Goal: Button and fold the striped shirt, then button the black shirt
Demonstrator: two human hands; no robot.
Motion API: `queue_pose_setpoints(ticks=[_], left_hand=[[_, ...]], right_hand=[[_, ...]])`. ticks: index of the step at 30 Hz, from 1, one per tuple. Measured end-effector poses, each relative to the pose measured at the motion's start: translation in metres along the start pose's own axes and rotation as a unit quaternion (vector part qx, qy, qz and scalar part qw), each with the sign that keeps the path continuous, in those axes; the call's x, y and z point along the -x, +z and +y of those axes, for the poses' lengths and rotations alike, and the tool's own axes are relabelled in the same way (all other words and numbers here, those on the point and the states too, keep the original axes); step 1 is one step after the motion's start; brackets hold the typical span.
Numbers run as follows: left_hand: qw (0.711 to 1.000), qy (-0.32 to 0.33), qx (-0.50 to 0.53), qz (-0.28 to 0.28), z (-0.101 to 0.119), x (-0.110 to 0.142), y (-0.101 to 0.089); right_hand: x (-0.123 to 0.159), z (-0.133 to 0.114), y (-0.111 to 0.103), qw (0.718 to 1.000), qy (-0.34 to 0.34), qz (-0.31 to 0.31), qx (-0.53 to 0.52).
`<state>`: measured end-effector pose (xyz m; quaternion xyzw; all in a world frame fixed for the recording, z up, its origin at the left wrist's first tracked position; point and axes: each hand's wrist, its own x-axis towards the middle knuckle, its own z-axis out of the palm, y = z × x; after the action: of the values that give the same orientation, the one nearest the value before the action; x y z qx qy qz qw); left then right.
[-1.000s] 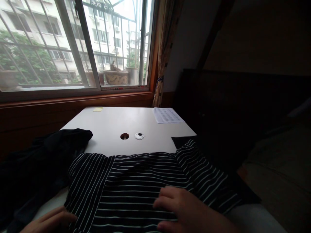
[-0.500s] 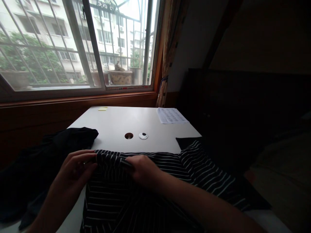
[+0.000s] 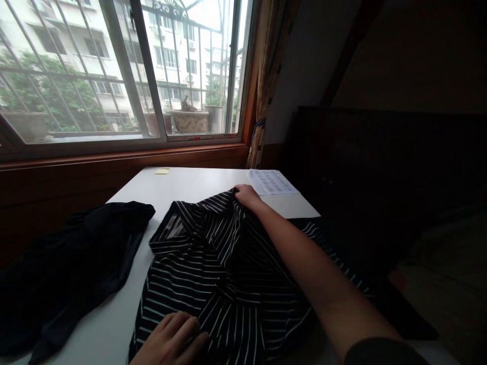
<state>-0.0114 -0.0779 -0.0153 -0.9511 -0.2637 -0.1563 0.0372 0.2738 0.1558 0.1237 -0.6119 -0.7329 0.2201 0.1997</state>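
Observation:
A black shirt with thin white stripes (image 3: 182, 281) lies bunched and partly folded over on the white table. Farther off, my right hand (image 3: 249, 196) is closed on an edge of the shirt, holding that part up toward the table's far side. A sleeve-like opening (image 3: 173, 228) shows at the shirt's left. Close to me, my left hand (image 3: 171, 340) rests on the striped cloth with its fingers curled into it; the fingertips are partly hidden. Beneath my right forearm, much of the shirt's right side is covered.
A dark garment (image 3: 87, 253) lies heaped on the left of the white table (image 3: 205, 177). Printed sheets (image 3: 272, 182) and a yellow sticky note (image 3: 162, 171) lie at the far edge. Black cloth (image 3: 403, 312) is at the right. A window stands behind.
Both hands took hold of the shirt's left part. My right hand then carried it up and to the right, folding the cloth over. My left hand came back down toward me.

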Motion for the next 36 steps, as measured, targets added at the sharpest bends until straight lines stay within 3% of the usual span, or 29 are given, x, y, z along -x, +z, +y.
queue_pose_setpoints(ticks=[3,7,11,13,15,17,21,24,27,29,33,36], left_hand=[[0.997,-0.039,0.007,-0.062,-0.022,0.002,0.0],[0.985,-0.108,-0.032,-0.134,-0.079,0.007,-0.015],[0.971,-0.19,-0.055,-0.132,-0.145,0.015,-0.039],[0.973,-0.201,-0.064,-0.096,-0.162,0.015,-0.046],[0.98,-0.184,-0.063,-0.047,-0.158,0.009,-0.049],[0.99,-0.139,-0.034,-0.022,-0.133,-0.003,-0.047],[0.992,0.002,0.094,-0.087,-0.058,-0.034,-0.03],[0.991,0.035,0.08,-0.097,-0.021,-0.052,-0.01],[0.994,0.05,0.042,-0.092,-0.012,-0.061,0.002],[0.992,0.062,0.059,-0.093,-0.012,-0.061,0.001],[0.982,0.017,0.15,-0.113,-0.018,-0.045,-0.026],[0.97,-0.032,0.196,-0.142,-0.031,-0.015,-0.052]], right_hand=[[0.001,0.016,-0.008,1.0,0.022,0.022,0.003],[0.008,0.04,-0.009,0.999,0.04,0.03,0.013],[0.021,0.065,0.002,0.999,0.041,0.018,0.027],[0.033,0.075,0.009,0.999,0.034,0.012,0.035],[0.053,0.081,0.016,0.999,0.02,0.006,0.043],[0.081,0.08,0.023,0.999,-0.004,-0.007,0.049],[0.142,0.061,0.041,0.987,-0.084,-0.132,0.032],[0.172,0.046,0.058,0.969,-0.119,-0.212,0.048],[0.185,0.04,0.073,0.961,-0.126,-0.24,0.048],[0.188,0.04,0.076,0.956,-0.122,-0.267,0.021],[0.191,0.05,0.06,0.939,-0.109,-0.318,-0.072],[0.196,0.07,0.036,0.948,-0.054,-0.273,-0.155]])
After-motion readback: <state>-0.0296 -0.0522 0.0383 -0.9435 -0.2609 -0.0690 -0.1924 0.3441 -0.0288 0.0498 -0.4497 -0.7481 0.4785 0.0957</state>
